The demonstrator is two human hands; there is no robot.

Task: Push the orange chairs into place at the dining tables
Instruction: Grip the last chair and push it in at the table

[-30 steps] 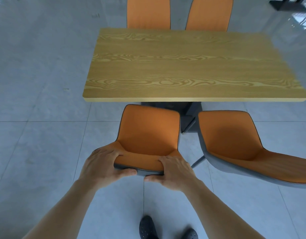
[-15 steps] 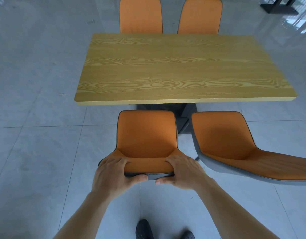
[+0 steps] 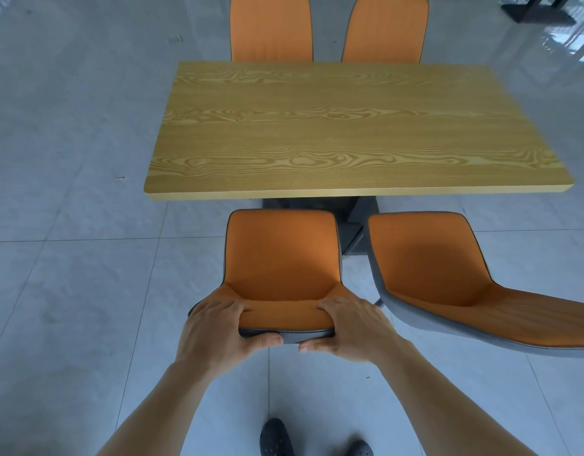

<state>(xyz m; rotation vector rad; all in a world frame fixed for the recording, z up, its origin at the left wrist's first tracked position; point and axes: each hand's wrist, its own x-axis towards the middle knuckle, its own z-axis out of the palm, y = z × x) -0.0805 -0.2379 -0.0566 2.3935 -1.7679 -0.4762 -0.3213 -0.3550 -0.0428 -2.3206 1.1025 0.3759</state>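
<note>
Both hands, left hand and right hand, clamped on the backrest top of the near-left chair at lower centre, seat short of the table; right-hand chair askew, seemingly undone; far chairs tucked.

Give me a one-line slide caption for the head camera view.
Both hands, left and right, grip the back of an orange chair facing a wooden table; a second chair sits askew alongside.
</note>
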